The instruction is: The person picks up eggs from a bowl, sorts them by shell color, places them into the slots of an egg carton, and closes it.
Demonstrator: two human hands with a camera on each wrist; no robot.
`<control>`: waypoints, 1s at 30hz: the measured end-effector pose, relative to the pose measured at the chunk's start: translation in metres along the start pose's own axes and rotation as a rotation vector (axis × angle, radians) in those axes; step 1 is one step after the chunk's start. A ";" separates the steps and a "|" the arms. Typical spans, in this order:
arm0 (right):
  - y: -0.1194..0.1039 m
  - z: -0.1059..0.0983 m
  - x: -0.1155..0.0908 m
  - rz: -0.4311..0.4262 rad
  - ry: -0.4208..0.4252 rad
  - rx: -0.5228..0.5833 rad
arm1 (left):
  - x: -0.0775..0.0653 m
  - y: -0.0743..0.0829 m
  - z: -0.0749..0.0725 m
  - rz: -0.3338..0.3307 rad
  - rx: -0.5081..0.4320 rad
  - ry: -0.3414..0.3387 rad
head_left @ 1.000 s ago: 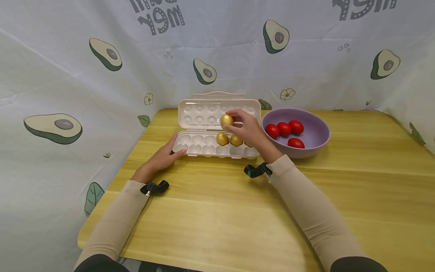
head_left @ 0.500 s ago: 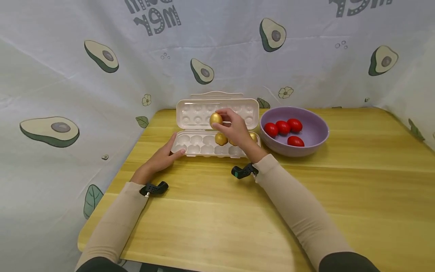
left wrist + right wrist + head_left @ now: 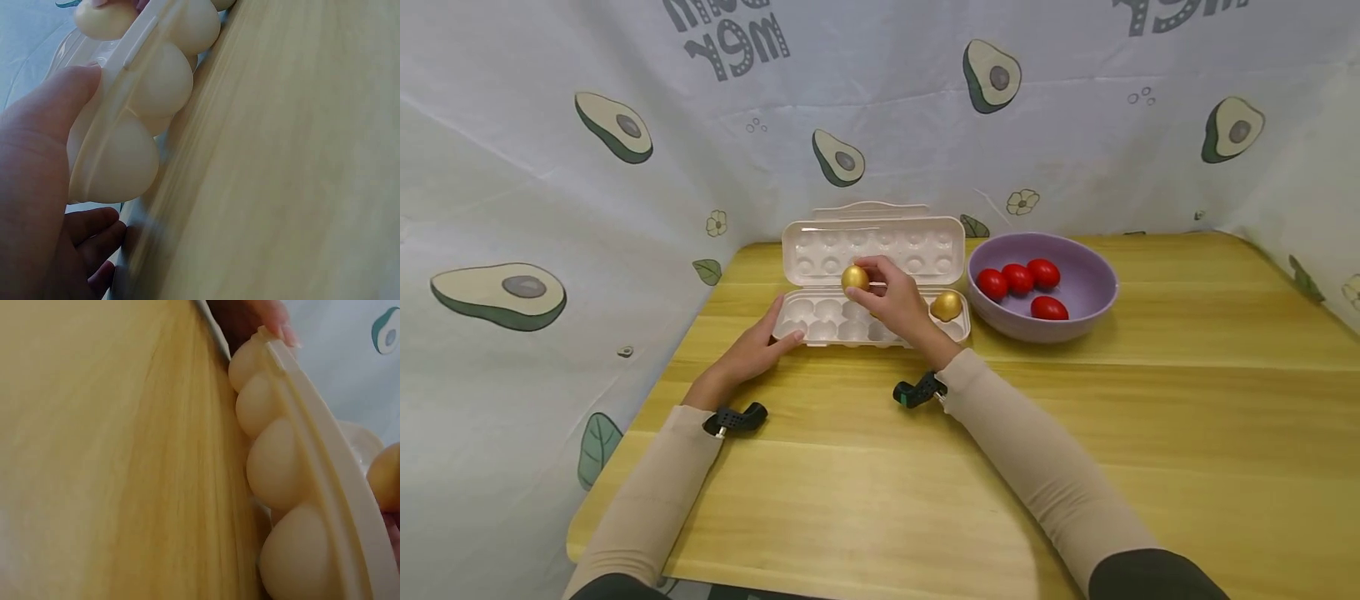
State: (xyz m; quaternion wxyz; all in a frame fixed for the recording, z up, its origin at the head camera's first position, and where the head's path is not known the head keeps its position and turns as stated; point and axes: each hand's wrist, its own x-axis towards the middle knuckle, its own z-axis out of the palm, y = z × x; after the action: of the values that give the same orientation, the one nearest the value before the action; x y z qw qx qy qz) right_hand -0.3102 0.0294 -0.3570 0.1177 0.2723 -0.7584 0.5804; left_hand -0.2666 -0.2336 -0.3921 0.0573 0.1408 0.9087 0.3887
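A pale plastic egg carton (image 3: pixel 872 243) stands with its lid raised at the back of the table. Its left end is held by my left hand (image 3: pixel 748 350); in the left wrist view the thumb (image 3: pixel 62 100) lies on the rim and the other fingers show below the end. Over the carton's back row, left of the middle, my right hand (image 3: pixel 897 304) pinches a golden egg (image 3: pixel 855 278) between thumb and fingers. Another golden egg (image 3: pixel 946 306) sits in the back row near the right end. The right hand hides the cups between.
A purple bowl (image 3: pixel 1093 321) with several red eggs (image 3: pixel 1048 307) stands just right of the carton. Behind the wooden table (image 3: pixel 850 483) hangs a white curtain (image 3: pixel 910 133) printed with avocados. A black camera is strapped to each wrist.
My right hand has carried the golden egg leftward along the carton, and lately a little lower. The left hand stays at the carton's end. The whole head view has shifted slightly.
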 end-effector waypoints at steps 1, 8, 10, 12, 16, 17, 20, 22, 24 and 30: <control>0.002 0.001 0.000 -0.002 -0.001 -0.020 | 0.000 0.000 0.000 0.002 -0.001 0.003; 0.006 0.002 0.001 -0.033 0.007 -0.064 | 0.002 0.001 -0.001 0.010 0.008 0.011; 0.006 0.002 0.001 -0.043 0.011 -0.068 | 0.003 0.001 -0.001 0.009 0.010 0.010; 0.007 0.002 0.002 -0.050 0.012 -0.090 | 0.004 0.000 -0.001 0.009 0.014 0.007; 0.009 0.003 0.002 -0.074 0.002 -0.165 | 0.001 0.007 -0.004 -0.003 0.001 -0.018; 0.010 0.003 0.003 -0.079 -0.002 -0.187 | -0.001 0.012 -0.005 -0.006 -0.004 -0.025; 0.011 0.004 0.003 -0.084 -0.019 -0.240 | -0.007 0.022 -0.007 -0.011 -0.022 -0.031; 0.011 0.004 0.003 -0.073 -0.033 -0.259 | -0.011 0.031 -0.008 -0.006 -0.026 -0.030; 0.011 0.004 0.003 -0.059 -0.054 -0.265 | -0.012 0.032 -0.008 -0.004 -0.032 -0.025; 0.012 0.006 0.002 -0.012 -0.104 -0.283 | -0.015 0.038 -0.009 -0.012 -0.021 -0.036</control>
State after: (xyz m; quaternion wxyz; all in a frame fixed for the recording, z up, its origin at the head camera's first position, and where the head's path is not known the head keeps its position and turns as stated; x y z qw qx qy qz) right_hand -0.3178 0.0257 -0.3673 0.1189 0.2873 -0.8361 0.4520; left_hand -0.2463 -0.2195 -0.3582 0.0774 0.1415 0.9042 0.3954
